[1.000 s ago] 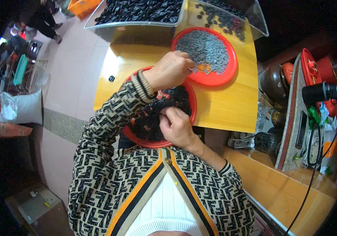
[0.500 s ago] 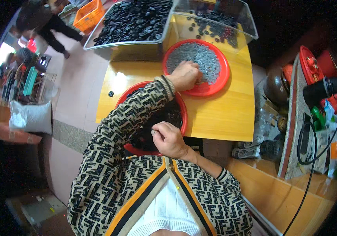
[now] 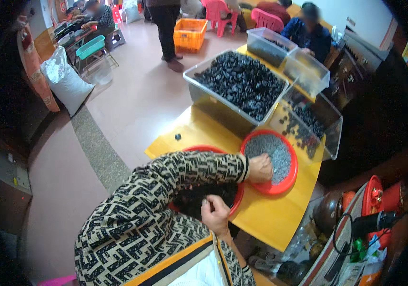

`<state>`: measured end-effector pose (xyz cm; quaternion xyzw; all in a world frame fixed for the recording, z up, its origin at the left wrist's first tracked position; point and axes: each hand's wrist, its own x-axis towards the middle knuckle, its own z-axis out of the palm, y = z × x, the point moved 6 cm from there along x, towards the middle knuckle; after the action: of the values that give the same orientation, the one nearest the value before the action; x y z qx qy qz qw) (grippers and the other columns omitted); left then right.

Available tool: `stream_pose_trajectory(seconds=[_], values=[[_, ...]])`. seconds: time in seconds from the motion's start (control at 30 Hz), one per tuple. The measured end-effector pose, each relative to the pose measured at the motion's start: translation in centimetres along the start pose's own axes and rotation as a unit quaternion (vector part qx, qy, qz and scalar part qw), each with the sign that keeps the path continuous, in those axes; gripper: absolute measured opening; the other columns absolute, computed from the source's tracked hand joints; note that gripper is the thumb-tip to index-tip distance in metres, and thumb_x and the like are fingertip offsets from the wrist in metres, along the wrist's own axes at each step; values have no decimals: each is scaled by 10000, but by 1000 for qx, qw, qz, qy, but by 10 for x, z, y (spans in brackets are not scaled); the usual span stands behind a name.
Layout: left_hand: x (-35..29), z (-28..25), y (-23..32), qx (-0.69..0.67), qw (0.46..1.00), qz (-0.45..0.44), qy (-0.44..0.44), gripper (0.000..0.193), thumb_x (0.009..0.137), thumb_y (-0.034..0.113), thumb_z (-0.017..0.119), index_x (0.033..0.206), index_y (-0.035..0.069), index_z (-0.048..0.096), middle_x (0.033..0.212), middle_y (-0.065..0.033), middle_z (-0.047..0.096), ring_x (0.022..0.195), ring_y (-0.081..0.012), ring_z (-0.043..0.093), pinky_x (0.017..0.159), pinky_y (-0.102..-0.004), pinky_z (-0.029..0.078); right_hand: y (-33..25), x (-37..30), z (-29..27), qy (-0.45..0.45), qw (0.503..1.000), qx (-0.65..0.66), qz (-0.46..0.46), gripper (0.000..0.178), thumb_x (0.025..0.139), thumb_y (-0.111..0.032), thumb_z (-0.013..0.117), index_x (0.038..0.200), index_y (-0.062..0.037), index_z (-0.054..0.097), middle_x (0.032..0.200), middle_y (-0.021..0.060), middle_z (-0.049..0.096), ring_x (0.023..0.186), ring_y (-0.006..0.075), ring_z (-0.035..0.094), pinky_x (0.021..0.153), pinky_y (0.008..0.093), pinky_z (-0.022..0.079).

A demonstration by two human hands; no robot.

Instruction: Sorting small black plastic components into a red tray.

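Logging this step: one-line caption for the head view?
Left hand reaches into red tray of grey bits; right hand over red tray of black pieces.

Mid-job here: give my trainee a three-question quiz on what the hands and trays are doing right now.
1. True or false: the left hand is in the red tray of grey pieces.
2. Which hand is over the red tray of black pieces?
3. What fills the big clear bin? A) black pieces B) grey pieces

Key: 1 true; 2 the right hand; 3 A
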<state>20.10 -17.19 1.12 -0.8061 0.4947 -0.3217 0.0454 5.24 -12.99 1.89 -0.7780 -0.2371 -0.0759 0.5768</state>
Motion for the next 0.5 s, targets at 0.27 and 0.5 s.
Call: stream_pose_trajectory(seconds=[0.27, 0.5], values=[[5, 15, -1, -179, 978, -86, -59, 110, 658, 167, 543, 603, 74, 569, 625, -102, 561, 609, -265, 566, 569, -392, 432, 7, -8, -4, 29, 999, -25, -15, 79, 735, -18, 594, 801, 24, 581, 675, 107, 579, 559, 138, 556, 514, 237, 437], [4, 12, -8, -223, 964, -141, -9, 152, 707, 225, 556, 685, 76, 568, 772, -124, 538, 741, -277, 552, 616, -391, 429, 16, -6, -11, 29, 999, -29, 11, 84, 738, -25, 590, 809, 18, 578, 670, 106, 575, 547, 145, 547, 505, 250, 436]])
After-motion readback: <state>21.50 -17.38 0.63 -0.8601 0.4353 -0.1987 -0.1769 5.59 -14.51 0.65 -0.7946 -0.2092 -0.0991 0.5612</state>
